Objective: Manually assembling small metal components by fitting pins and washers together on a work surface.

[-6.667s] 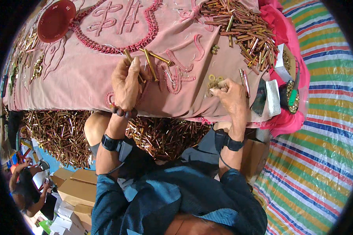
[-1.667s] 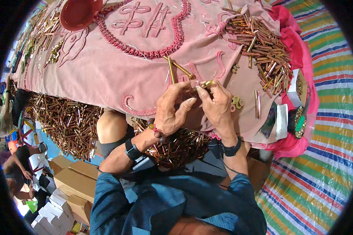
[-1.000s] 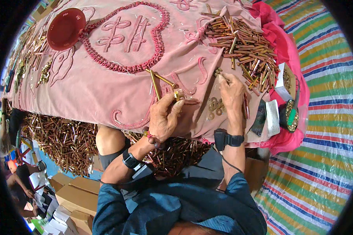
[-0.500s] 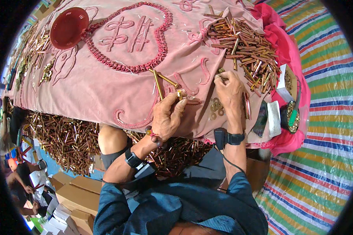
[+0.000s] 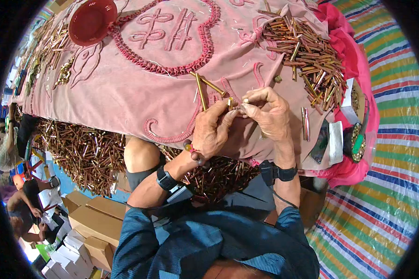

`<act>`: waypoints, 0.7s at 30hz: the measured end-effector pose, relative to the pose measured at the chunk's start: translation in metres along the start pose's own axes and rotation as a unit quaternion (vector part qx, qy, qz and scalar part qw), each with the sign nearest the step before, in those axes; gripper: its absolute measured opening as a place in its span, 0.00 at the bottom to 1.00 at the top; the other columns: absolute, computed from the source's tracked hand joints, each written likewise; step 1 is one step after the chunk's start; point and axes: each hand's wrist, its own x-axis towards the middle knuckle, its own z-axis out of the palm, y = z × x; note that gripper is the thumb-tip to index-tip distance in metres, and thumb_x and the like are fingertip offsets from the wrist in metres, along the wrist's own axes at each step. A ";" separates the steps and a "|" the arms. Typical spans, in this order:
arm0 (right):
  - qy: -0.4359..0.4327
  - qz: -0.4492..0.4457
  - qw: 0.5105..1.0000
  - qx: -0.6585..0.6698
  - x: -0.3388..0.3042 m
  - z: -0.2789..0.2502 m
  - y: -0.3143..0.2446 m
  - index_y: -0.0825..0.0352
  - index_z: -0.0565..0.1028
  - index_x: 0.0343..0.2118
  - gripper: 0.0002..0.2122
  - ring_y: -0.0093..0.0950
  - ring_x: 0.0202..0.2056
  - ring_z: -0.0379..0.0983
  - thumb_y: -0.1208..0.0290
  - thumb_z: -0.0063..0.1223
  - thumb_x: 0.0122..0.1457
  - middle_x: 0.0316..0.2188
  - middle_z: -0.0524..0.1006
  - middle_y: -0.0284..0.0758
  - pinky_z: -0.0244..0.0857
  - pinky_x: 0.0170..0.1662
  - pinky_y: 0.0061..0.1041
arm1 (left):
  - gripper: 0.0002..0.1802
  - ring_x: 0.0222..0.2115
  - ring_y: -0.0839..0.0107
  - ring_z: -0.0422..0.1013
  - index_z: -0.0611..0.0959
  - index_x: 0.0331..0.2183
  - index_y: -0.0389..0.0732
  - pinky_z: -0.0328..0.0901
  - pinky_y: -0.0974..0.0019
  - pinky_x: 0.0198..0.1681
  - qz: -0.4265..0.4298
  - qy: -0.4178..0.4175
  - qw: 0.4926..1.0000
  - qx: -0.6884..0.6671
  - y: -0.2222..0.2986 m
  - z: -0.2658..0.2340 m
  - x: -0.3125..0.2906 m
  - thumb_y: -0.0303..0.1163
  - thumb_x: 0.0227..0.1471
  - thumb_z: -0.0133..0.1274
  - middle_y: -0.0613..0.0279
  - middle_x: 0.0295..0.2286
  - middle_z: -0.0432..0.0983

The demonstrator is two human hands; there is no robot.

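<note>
My left hand (image 5: 210,129) pinches a small brass-coloured metal piece (image 5: 230,103); the fingers cover most of it. Close beside it, my right hand (image 5: 269,113) has its thumb and forefinger bent together, their tips near the left fingertips. A small pale spot shows at the right fingertips, too small to name. Just beyond my left hand, two long brass-coloured rods (image 5: 200,92) lie crossed on the pink cloth (image 5: 107,104). A couple of shiny copper-coloured tubes (image 5: 306,124) lie to the right of my right hand.
A heap of metal tubes (image 5: 307,56) covers the cloth's far right. A dark red bowl (image 5: 92,22) stands far left. At the right edge are a white block (image 5: 335,142) and an open box (image 5: 352,100). More metal parts (image 5: 81,153) are piled below; cardboard boxes (image 5: 95,221) stand lower left.
My right hand has moved left from the cloth's right part to meet my left hand. The washers seen earlier are now hidden by it. The whole view has shifted slightly.
</note>
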 end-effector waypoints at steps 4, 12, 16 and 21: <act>-0.008 -0.029 0.999 -0.014 -0.002 -0.001 0.001 0.72 0.76 0.40 0.08 0.21 0.39 0.77 0.81 0.61 0.58 0.38 0.79 0.35 0.75 0.43 0.20 | 0.13 0.26 0.74 0.73 0.79 0.48 0.36 0.68 0.69 0.31 0.004 0.006 1.000 -0.016 0.004 0.003 0.000 0.27 0.62 0.52 0.61 0.28 0.80; -0.003 -0.061 0.998 0.029 -0.004 0.010 0.001 0.71 0.76 0.40 0.07 0.20 0.40 0.76 0.79 0.60 0.60 0.39 0.79 0.35 0.72 0.47 0.19 | 0.15 0.32 0.50 0.77 0.80 0.46 0.36 0.70 0.60 0.34 -0.016 -0.011 1.000 0.010 0.006 0.003 0.001 0.24 0.56 0.56 0.46 0.33 0.79; 0.006 -0.062 0.997 0.033 -0.004 0.011 0.002 0.71 0.77 0.41 0.07 0.19 0.40 0.77 0.78 0.59 0.61 0.40 0.80 0.35 0.72 0.46 0.19 | 0.14 0.32 0.49 0.77 0.80 0.46 0.36 0.70 0.58 0.35 0.018 -0.001 1.000 0.015 0.005 0.004 0.001 0.24 0.56 0.56 0.46 0.34 0.78; 0.014 -0.064 0.997 0.047 -0.007 0.014 0.001 0.72 0.77 0.42 0.07 0.20 0.39 0.77 0.78 0.59 0.62 0.40 0.80 0.35 0.73 0.44 0.19 | 0.15 0.35 0.47 0.77 0.80 0.46 0.36 0.70 0.57 0.38 -0.010 -0.016 1.000 0.021 0.008 0.003 0.001 0.24 0.55 0.56 0.45 0.36 0.79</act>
